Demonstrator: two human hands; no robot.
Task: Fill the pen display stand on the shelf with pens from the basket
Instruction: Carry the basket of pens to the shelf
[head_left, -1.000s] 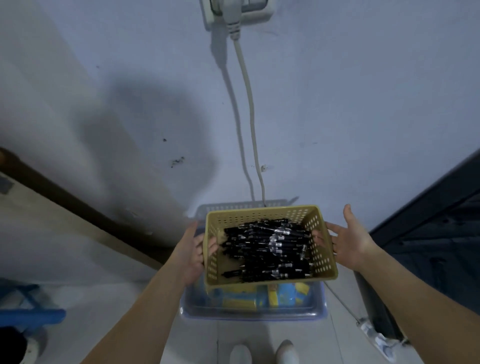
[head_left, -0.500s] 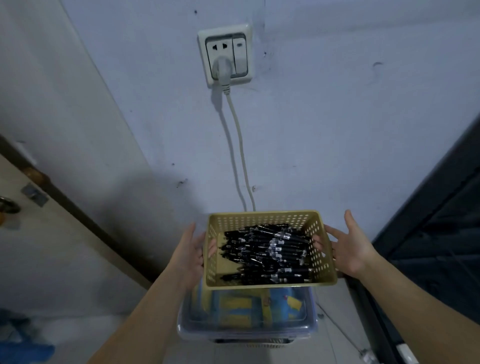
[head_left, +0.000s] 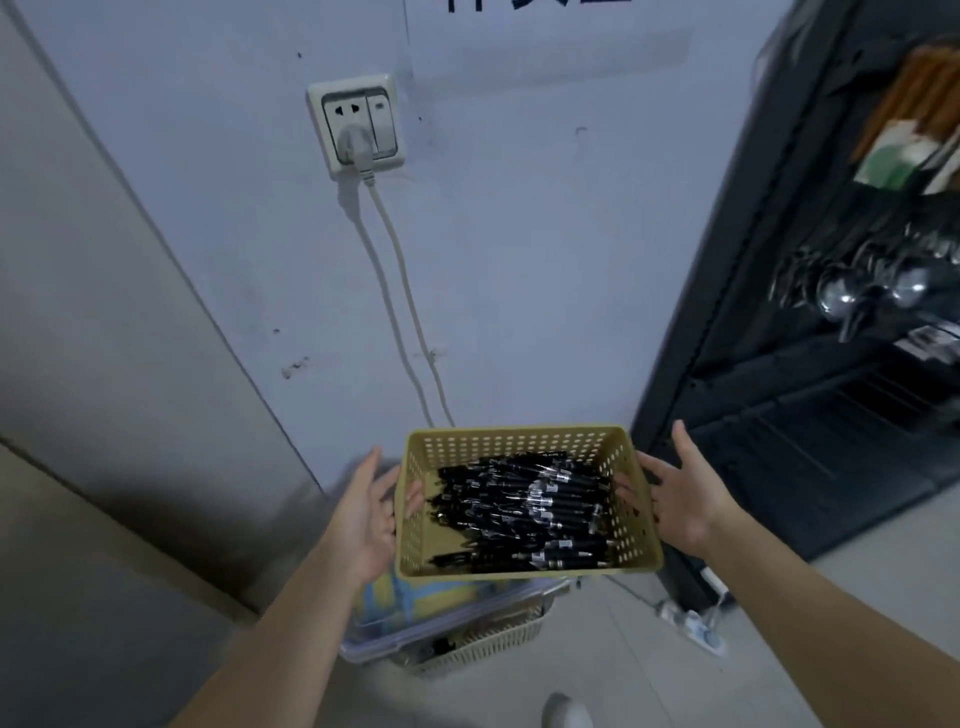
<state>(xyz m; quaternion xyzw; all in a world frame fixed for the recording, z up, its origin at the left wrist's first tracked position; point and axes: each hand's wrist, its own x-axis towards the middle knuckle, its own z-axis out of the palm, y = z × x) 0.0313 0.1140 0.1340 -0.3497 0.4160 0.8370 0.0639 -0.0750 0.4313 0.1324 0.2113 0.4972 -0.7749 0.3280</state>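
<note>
A single view is given, taken from the person's head and aimed forward and down. The fingers (head_left: 415, 499) are seen close, low in the middle of the frame. Beyond them a wall socket (head_left: 357, 124) is faced; below them the floor (head_left: 649, 670) is seen.

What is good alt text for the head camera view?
Two bare hands, left hand and right hand, hold a yellow perforated basket of black pens by its sides, before a wall with a socket. A dark shelf stands on the right.
</note>
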